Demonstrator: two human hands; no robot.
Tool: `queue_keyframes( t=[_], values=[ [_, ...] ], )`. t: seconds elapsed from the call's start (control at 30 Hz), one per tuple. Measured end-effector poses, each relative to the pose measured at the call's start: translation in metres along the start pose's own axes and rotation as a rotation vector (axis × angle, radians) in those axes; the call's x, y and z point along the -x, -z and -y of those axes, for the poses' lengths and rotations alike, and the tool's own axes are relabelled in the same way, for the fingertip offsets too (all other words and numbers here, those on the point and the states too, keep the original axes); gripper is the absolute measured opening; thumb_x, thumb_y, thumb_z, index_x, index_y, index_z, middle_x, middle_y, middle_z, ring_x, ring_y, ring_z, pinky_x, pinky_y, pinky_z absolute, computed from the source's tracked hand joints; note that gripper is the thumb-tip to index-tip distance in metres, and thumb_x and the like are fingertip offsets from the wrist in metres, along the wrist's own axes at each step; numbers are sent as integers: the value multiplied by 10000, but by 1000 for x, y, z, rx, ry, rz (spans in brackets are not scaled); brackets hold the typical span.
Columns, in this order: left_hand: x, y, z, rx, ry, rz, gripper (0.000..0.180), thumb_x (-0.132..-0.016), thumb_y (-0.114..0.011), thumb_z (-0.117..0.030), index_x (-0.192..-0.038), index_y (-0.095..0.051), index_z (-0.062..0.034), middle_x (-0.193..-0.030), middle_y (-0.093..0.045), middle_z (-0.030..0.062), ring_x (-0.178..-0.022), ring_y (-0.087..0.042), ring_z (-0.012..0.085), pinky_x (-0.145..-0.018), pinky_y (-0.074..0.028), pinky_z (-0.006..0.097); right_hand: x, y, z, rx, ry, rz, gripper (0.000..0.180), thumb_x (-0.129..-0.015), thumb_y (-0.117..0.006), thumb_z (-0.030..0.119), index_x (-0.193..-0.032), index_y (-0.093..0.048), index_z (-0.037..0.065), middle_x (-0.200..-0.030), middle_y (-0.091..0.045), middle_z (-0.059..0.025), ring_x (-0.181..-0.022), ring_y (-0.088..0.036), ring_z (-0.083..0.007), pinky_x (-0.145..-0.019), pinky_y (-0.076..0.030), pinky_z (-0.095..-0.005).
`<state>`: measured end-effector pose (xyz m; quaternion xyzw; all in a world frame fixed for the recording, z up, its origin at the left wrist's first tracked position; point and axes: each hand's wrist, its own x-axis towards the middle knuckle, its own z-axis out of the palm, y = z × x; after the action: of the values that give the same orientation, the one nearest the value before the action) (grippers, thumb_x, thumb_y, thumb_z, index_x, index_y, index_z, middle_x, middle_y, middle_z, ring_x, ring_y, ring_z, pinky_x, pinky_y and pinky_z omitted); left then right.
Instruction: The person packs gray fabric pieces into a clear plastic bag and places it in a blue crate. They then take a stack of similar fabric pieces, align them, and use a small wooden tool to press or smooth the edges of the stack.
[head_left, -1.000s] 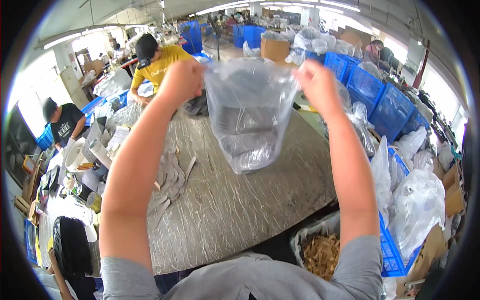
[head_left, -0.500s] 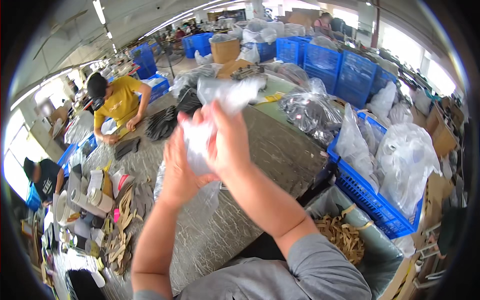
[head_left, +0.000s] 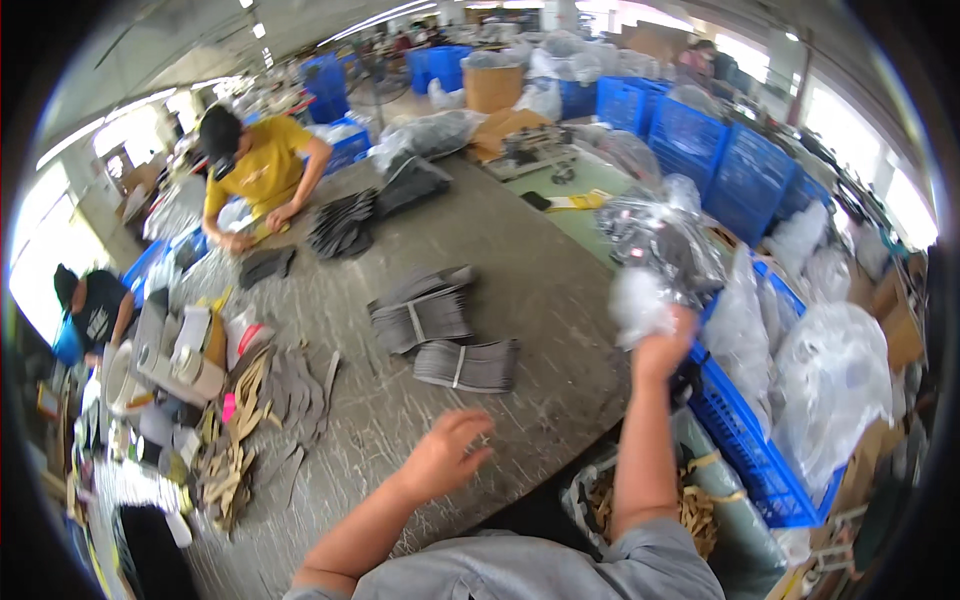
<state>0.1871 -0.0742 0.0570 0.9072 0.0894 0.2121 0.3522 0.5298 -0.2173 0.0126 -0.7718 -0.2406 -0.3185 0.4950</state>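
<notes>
While a co-worker in a black shirt (head_left: 100, 308) leans over the far left edge, white cylindrical containers (head_left: 200, 375) stand on the tabletop (head_left: 570, 340), with tan strips (head_left: 228, 485) heaped in front of them. To the right of these sits another co-worker in a yellow shirt (head_left: 268, 165), both hands down at the table, with a flat dark piece (head_left: 266, 265) lying just in front. Loose grey cut strips (head_left: 298, 395) spread out near the tan ones, and a fanned stack of dark pieces (head_left: 342, 222) lies farther back.

Near the middle of the table rest two grey bundles, each bound with a pale band: the larger bundle (head_left: 425, 312) behind, the smaller bundle (head_left: 466, 366) just in front. Closest to the smaller one is the person's left hand (head_left: 450, 455), holding nothing, its fingers bent and somewhat apart; whether it touches the table cannot be told.

Out at the right edge of the table, crumpled clear plastic (head_left: 640, 303) is clamped in the right hand (head_left: 665, 345), whose separate fingers are lost in blur. Behind it bulges a shiny clear bag (head_left: 665, 238) with dark contents. Below, tan scraps (head_left: 700, 515) fill part of a lined bin, and beside that a blue crate (head_left: 745, 455) holds whitish plastic bags (head_left: 830, 370).
</notes>
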Motion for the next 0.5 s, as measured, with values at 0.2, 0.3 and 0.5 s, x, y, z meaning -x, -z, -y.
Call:
queue_keyframes(
  t=[0.2,0.3,0.5],
  values=[
    [59,-28,43,32,-59,194,231,-834,-672,-130,-1030,-642,-11,-1012,-646,141,-985,-595,331,-873,-489,385,4,-44,-107,776,115,640,591,-822,-615,243,-1355,-469,34,-1382,-451,-242,-1304,-407,-380,-1099,-299,-483],
    [71,-21,42,135,117,159,201,-842,-660,-117,-1015,-647,-15,-989,-648,146,-973,-598,330,-856,-491,391,-36,-64,-116,755,-169,916,621,-902,-520,431,-1318,-476,-29,-1285,-537,-283,-1229,-497,-411,-999,-415,-489],
    [77,-21,50,145,175,123,191,-854,-668,-114,-1006,-648,-2,-995,-654,140,-941,-620,327,-842,-505,389,-85,-94,-219,520,-288,991,555,-953,-391,429,-1163,-596,-42,-1234,-573,-275,-1176,-529,-417,-994,-397,-489]
  ],
)
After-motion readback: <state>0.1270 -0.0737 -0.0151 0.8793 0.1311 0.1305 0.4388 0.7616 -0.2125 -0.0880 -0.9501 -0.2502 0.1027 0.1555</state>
